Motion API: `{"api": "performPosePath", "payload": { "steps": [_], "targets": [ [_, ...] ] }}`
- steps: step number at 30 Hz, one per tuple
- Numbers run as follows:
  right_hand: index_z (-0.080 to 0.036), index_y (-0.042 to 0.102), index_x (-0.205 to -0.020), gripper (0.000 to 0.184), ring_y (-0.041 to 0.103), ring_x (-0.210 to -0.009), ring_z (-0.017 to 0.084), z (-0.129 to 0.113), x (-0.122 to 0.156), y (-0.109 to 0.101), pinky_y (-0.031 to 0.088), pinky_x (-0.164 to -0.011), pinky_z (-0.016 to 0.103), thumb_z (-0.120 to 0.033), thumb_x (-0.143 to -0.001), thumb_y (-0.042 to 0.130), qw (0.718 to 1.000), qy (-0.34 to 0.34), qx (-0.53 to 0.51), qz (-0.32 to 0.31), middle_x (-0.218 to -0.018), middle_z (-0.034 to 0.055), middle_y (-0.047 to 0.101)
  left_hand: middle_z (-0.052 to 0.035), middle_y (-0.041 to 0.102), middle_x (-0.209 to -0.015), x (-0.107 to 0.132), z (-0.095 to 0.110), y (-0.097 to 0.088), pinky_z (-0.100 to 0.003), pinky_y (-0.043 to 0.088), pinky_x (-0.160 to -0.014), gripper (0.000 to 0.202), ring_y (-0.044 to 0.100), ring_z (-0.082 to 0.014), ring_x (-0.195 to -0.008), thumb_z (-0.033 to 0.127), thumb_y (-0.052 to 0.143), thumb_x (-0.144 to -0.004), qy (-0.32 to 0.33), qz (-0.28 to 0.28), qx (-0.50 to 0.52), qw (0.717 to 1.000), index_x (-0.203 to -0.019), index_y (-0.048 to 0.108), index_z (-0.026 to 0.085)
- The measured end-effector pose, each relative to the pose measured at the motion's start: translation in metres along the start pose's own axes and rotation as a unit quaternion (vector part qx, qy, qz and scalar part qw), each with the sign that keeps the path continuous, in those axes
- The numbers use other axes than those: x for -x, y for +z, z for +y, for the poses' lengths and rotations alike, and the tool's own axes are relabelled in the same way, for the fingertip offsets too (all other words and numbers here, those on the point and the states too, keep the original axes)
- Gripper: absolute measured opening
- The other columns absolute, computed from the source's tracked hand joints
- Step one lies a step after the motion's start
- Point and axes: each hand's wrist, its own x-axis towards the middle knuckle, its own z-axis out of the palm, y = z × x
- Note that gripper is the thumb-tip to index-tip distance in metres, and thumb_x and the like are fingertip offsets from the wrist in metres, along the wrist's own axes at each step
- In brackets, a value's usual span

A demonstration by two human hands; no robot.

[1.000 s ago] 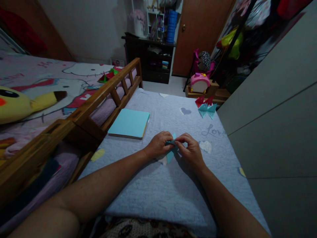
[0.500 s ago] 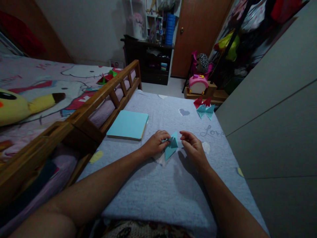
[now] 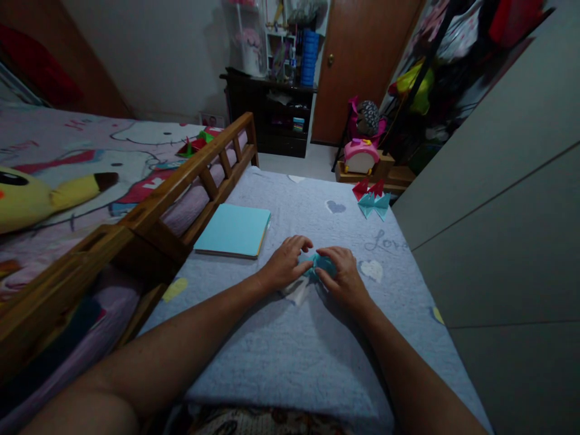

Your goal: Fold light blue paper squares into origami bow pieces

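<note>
My left hand (image 3: 287, 264) and my right hand (image 3: 341, 276) meet over a small folded piece of teal paper (image 3: 316, 264) on the grey-blue bedspread (image 3: 290, 338). Both hands have curled fingers pressed onto the paper, which is mostly hidden beneath them. A stack of square teal paper sheets (image 3: 233, 230) lies to the left, just beyond my left hand.
Folded red and teal paper shapes (image 3: 373, 198) lie at the far right edge of the bed. A wooden bed rail (image 3: 181, 181) runs along the left, with a yellow plush toy (image 3: 40, 196) beyond it. A grey wardrobe (image 3: 498, 211) stands close on the right.
My right hand, which had lifted off the paper half a second ago, has come back down onto it. The paper, then standing visible, is now pressed flat under both hands.
</note>
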Motion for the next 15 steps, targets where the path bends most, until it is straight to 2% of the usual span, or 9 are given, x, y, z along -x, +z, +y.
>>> {"api": "performPosePath", "payload": {
  "steps": [3,5,7,12,15],
  "targets": [
    [-0.023,0.064,-0.119,0.04,0.052,-0.116,0.031,0.004,0.001,-0.002,0.032,-0.103,0.054,-0.012,-0.082,0.054,0.999,0.008,0.038,-0.021,-0.116,0.0102,0.068,-0.003,0.062,-0.086,0.001,0.0,0.001,-0.033,0.046,-0.08,0.01,0.058,-0.0206,-0.086,0.026,0.065,-0.084,-0.028,-0.008,-0.015,0.999,-0.09,0.06,0.019],
    [-0.024,0.063,-0.121,0.047,0.049,-0.122,0.031,0.006,0.001,-0.005,0.028,-0.105,0.055,-0.007,-0.079,0.051,0.998,0.001,0.048,-0.031,-0.12,0.0094,0.068,-0.0032,0.063,-0.083,0.002,0.0,0.002,-0.033,0.045,-0.08,0.008,0.058,-0.0198,-0.084,0.025,0.063,-0.086,-0.012,-0.034,-0.018,0.999,-0.083,0.062,0.018],
    [-0.025,0.062,-0.121,0.048,0.049,-0.123,0.03,0.008,0.001,-0.007,0.028,-0.106,0.054,-0.006,-0.079,0.05,0.999,-0.005,0.038,-0.038,-0.122,0.0087,0.067,-0.0048,0.065,-0.085,0.003,0.0,0.002,-0.034,0.045,-0.084,0.01,0.059,-0.0202,-0.087,0.023,0.059,-0.088,0.022,-0.057,-0.013,0.998,-0.085,0.066,0.017],
    [-0.024,0.065,-0.098,0.017,0.054,-0.114,0.027,0.011,-0.003,-0.01,0.036,-0.101,0.048,-0.018,-0.084,0.056,0.999,-0.002,-0.031,-0.02,-0.116,0.0091,0.066,-0.008,0.067,-0.098,0.005,0.006,0.0,-0.036,0.044,-0.092,0.018,0.058,-0.0229,-0.097,0.019,0.061,-0.081,0.074,-0.071,0.007,0.995,-0.097,0.068,0.016],
    [-0.023,0.061,-0.084,0.003,0.056,-0.107,0.026,0.012,-0.005,-0.01,0.04,-0.098,0.045,-0.021,-0.083,0.059,0.997,0.009,-0.079,0.0,-0.107,0.0079,0.067,-0.0078,0.067,-0.1,0.006,0.009,-0.001,-0.037,0.044,-0.091,0.024,0.057,-0.0233,-0.096,0.028,0.069,-0.078,0.074,-0.071,0.026,0.994,-0.1,0.067,0.016]
  ]
}}
